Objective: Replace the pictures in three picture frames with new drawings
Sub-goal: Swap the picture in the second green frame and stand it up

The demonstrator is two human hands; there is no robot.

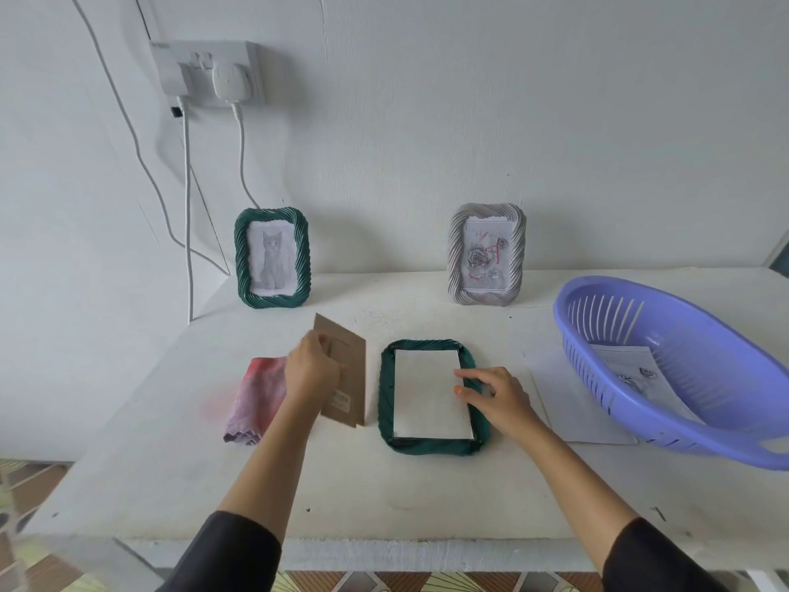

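A dark green picture frame (pixel 386 399) lies face down on the white table (pixel 384 497), with a white sheet (pixel 429 395) lying in its back opening. My right hand (pixel 497 397) rests on the frame's right edge, a fingertip touching the sheet. My left hand (pixel 314 369) grips a brown cardboard backing board (pixel 354 378), held tilted just left of the frame. Against the wall stand a green frame with a cat drawing (pixel 272 258) and a grey frame with a rose drawing (pixel 486 254).
A folded pink cloth (pixel 256 399) lies left of my left hand. A purple plastic basket (pixel 674 378) holding drawings sits at the right, partly on loose white sheets (pixel 568 403). Cables (pixel 188 207) hang from a wall socket at back left.
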